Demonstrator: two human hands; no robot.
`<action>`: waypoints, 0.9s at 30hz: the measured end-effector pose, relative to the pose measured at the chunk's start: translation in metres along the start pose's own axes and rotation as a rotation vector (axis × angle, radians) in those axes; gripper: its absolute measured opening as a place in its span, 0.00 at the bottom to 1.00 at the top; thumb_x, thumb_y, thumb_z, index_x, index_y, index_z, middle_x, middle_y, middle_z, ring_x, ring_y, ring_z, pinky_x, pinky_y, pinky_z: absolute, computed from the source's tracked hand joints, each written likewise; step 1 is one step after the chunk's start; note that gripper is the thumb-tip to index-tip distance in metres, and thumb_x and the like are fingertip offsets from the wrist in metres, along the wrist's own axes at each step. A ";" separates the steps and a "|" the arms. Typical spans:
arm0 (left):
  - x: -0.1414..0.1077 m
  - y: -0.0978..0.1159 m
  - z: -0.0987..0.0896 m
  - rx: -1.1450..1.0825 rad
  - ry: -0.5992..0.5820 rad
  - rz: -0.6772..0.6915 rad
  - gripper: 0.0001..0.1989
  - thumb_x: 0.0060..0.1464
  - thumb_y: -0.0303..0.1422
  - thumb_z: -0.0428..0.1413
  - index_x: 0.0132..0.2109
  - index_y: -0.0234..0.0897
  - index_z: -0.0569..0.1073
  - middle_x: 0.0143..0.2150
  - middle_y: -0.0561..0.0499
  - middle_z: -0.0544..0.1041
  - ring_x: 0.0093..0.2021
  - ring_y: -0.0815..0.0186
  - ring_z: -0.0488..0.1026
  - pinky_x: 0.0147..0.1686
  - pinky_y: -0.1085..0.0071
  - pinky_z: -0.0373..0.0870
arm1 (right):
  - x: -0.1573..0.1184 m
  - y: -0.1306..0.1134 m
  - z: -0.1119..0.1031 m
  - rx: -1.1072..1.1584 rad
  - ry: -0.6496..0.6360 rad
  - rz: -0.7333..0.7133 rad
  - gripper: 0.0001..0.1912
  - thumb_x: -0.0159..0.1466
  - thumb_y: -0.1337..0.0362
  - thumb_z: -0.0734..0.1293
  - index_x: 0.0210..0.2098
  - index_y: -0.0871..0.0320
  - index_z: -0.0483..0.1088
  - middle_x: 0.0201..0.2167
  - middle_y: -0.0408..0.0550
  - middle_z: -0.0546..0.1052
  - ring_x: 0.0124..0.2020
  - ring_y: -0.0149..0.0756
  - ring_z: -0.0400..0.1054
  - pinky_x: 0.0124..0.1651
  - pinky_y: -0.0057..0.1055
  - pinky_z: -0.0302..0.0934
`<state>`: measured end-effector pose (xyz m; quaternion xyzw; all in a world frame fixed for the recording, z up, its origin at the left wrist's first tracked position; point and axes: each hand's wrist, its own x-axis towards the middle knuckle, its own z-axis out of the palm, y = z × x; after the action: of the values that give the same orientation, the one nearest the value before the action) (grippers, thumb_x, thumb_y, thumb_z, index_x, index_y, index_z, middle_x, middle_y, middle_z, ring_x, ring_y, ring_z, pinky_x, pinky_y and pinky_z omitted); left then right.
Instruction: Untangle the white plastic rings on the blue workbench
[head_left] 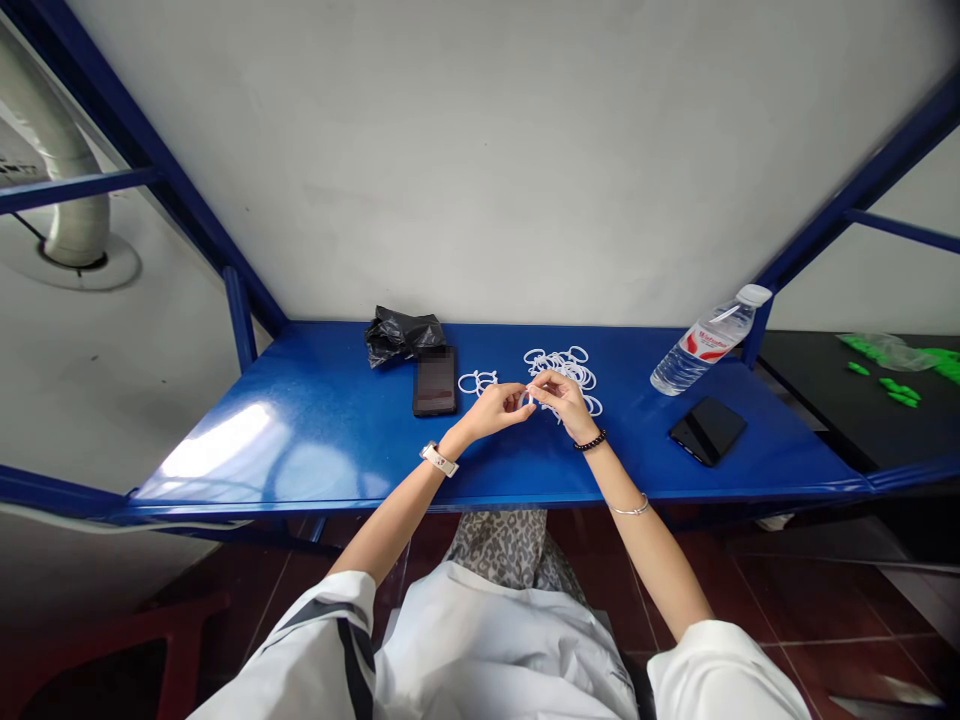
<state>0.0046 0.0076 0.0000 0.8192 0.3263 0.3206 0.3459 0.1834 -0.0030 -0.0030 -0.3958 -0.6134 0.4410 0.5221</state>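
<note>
Both hands meet over the middle of the blue table (360,410). My left hand (501,408) pinches one side of a small white ring (529,398), and my right hand (562,400) pinches it from the other side. The fingertips cover part of this ring. Just behind my right hand lies a pile of white rings (562,366), some spreading out to its right. A few more white rings (478,381) rest beyond the fingers of my left hand.
A black phone (435,382) lies by a crumpled black plastic bag (401,335) on the left. On the right are a water bottle (701,345) and another dark phone (707,432). Blue frame posts (240,318) rise at the sides. Green pieces (900,388) lie on a black table at far right.
</note>
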 end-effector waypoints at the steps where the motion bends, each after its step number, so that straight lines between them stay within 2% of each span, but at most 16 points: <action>1: 0.000 0.000 0.000 -0.001 -0.001 0.000 0.18 0.58 0.46 0.52 0.30 0.35 0.67 0.24 0.55 0.67 0.25 0.71 0.61 0.28 0.72 0.58 | 0.000 0.000 0.000 0.011 -0.004 0.000 0.15 0.55 0.51 0.76 0.27 0.55 0.73 0.28 0.42 0.73 0.33 0.34 0.67 0.39 0.32 0.63; 21: -0.001 0.004 0.000 -0.026 -0.012 0.003 0.19 0.57 0.46 0.52 0.27 0.36 0.64 0.22 0.56 0.64 0.24 0.71 0.59 0.28 0.72 0.56 | 0.001 0.005 -0.003 0.091 -0.033 0.019 0.14 0.53 0.53 0.77 0.25 0.55 0.73 0.27 0.41 0.71 0.31 0.32 0.64 0.36 0.30 0.60; 27: -0.001 0.001 0.001 -0.021 0.026 -0.020 0.18 0.58 0.46 0.53 0.30 0.35 0.67 0.23 0.56 0.64 0.24 0.71 0.59 0.27 0.72 0.56 | 0.001 0.005 0.000 0.068 -0.001 0.069 0.17 0.52 0.50 0.77 0.27 0.55 0.72 0.27 0.42 0.73 0.32 0.33 0.66 0.38 0.31 0.62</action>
<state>0.0056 0.0061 -0.0002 0.8078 0.3357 0.3313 0.3535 0.1837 -0.0008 -0.0071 -0.3984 -0.5845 0.4796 0.5193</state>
